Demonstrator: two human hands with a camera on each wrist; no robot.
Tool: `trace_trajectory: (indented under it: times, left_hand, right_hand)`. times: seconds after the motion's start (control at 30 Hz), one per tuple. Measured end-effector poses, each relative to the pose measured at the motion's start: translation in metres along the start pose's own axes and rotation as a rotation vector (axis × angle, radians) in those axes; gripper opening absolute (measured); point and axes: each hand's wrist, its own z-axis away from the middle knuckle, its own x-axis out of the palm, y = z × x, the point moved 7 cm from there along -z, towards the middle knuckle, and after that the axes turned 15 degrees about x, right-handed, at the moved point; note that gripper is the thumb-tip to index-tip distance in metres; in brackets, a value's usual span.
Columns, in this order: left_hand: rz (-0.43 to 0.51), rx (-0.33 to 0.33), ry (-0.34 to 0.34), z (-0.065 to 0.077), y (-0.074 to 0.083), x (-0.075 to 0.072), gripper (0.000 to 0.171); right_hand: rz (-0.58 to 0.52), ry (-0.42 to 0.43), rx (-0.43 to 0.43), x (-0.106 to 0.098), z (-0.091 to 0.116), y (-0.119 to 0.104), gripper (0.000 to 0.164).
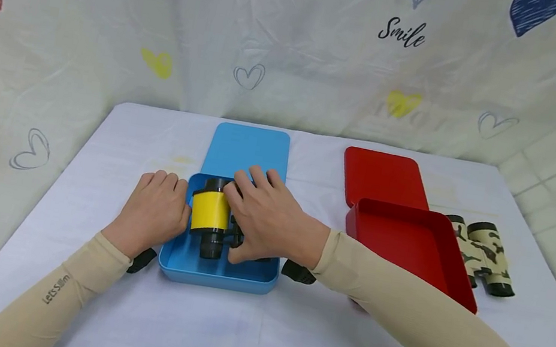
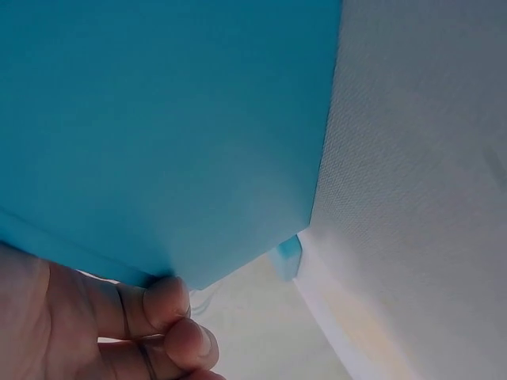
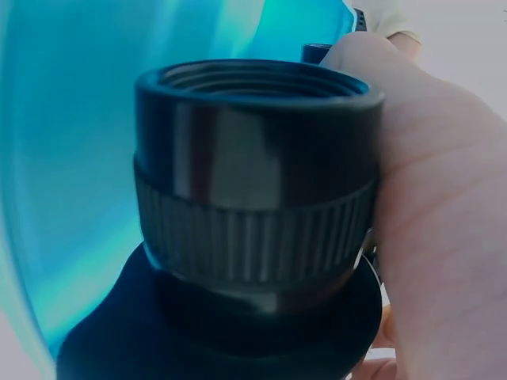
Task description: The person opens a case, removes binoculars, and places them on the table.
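Yellow-and-black binoculars (image 1: pixel 210 212) are inside the blue box (image 1: pixel 214 280), one yellow barrel showing and the other covered by my right hand. That right hand (image 1: pixel 270 221) grips the binoculars from above, its thumb toward the eyepiece end. In the right wrist view a black ribbed eyepiece (image 3: pixel 253 174) stands beside the thumb, with the blue inner wall of the box behind. My left hand (image 1: pixel 155 208) holds the left rim of the blue box, fingers curled over it. From the left wrist, the outer blue wall fills the view above the bent fingers (image 2: pixel 166 305).
The blue lid (image 1: pixel 249 151) lies folded back behind its box. To the right stands an open red box (image 1: pixel 410 237) with its red lid (image 1: pixel 383 178) tilted back. Camouflage binoculars (image 1: pixel 491 256) lie to the right of the red box on the white-covered table (image 1: pixel 166 326).
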Motion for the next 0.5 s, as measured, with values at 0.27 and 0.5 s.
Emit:
trace_trajectory:
  times: [0.27,0.5]
  left_hand:
    - [0.027,-0.022,-0.008,0.001,-0.001,0.001,0.022]
    - [0.026,-0.021,-0.005,0.001,-0.002,0.001,0.021]
  right_hand:
    - [-0.024,-0.008,0.016,-0.003,0.006,0.008,0.081]
    - [-0.02,-0.018,0.026,-0.004,0.011,0.015,0.08]
